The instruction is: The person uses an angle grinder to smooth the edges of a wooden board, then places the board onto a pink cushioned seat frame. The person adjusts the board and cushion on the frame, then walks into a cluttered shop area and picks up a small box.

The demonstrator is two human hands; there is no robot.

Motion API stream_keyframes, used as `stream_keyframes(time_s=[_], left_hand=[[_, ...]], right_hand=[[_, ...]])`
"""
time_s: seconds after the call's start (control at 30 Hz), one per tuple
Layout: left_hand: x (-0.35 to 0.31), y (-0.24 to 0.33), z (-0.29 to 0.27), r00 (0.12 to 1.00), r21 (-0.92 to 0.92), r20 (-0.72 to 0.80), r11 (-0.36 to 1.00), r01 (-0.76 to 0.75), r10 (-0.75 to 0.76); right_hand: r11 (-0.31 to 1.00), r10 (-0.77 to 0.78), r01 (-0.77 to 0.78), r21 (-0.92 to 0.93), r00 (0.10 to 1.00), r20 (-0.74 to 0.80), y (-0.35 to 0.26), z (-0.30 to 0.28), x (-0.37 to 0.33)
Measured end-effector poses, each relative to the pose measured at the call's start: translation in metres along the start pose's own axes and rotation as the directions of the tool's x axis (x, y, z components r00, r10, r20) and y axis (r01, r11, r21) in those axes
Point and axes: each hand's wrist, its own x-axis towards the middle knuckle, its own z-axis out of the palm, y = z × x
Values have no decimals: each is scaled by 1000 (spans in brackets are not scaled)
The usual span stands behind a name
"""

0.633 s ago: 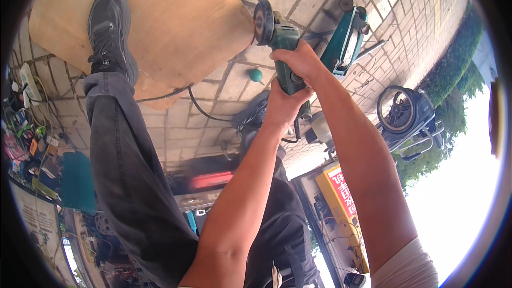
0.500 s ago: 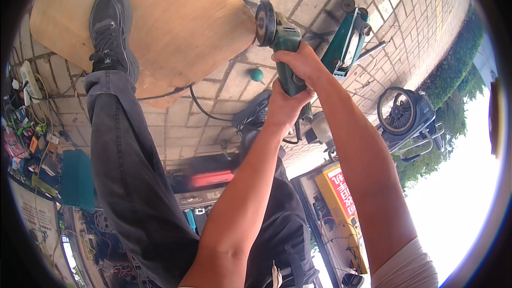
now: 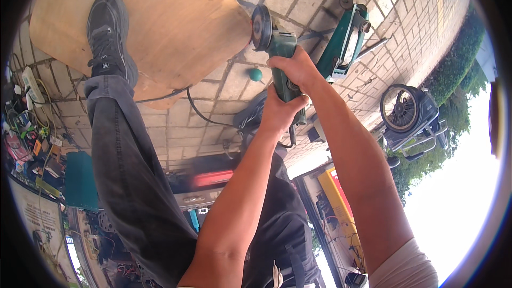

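Observation:
Both of my hands grip a green angle grinder [image 3: 282,48]. My right hand [image 3: 298,68] is wrapped round the body behind its head. My left hand [image 3: 281,109] holds the rear of the handle, just below the right one. The grinder's round disc [image 3: 262,28] is against or very near the right edge of a wooden board [image 3: 176,21] lying on the paving. Whether disc and wood touch I cannot tell. My left shoe [image 3: 108,34] stands on the board. A black cord [image 3: 205,114] crosses the bricks below the board.
A green floor jack [image 3: 344,45] stands right of the grinder, and a small green ball [image 3: 256,74] lies beneath it. A wheeled frame [image 3: 408,114] is farther right. Cluttered parts [image 3: 40,144] and a power strip [image 3: 33,84] lie at the left. A yellow box [image 3: 338,194] is lower right.
The grinder and both hands have shifted slightly left and down along the board's edge. My grip looks the same, and the shoe stays on the board.

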Motion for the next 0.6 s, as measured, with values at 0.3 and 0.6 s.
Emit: stream_keyframes(time_s=[0.3, 0.6], left_hand=[[-3, 1, -4, 1000, 22, 1, 999, 26, -26], [-12, -7, -4, 999, 47, -15, 998, 37, -36]], right_hand=[[999, 35, -35, 8, 999, -6, -1, 2, -4], [1000, 12, -13, -16, 1000, -24, 7, 4, -14]])
